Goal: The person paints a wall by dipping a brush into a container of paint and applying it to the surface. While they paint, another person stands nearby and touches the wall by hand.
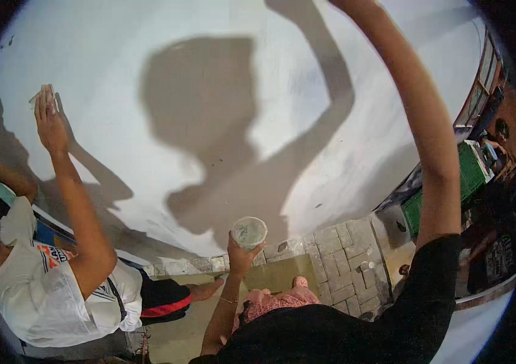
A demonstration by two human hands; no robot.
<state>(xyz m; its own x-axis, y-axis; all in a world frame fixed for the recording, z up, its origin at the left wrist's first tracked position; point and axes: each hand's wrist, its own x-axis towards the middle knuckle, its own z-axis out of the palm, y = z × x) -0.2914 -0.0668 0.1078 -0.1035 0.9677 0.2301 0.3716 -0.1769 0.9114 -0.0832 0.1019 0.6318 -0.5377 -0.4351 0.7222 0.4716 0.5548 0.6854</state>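
Observation:
My left hand (241,258) is held low in front of me, gripping a small round container (249,232) with whitish contents from below. My right arm (428,139), in a black sleeve, reaches up along the white wall (221,91); its hand is past the top edge and out of sight. The arm and my head cast large shadows on the wall.
A co-worker in a white shirt (46,291) crouches at the left and presses a hand (49,118) holding a small pad flat against the wall. Grey paving blocks (343,261) cover the ground below. A green crate (467,176) and another person (500,130) are at the right.

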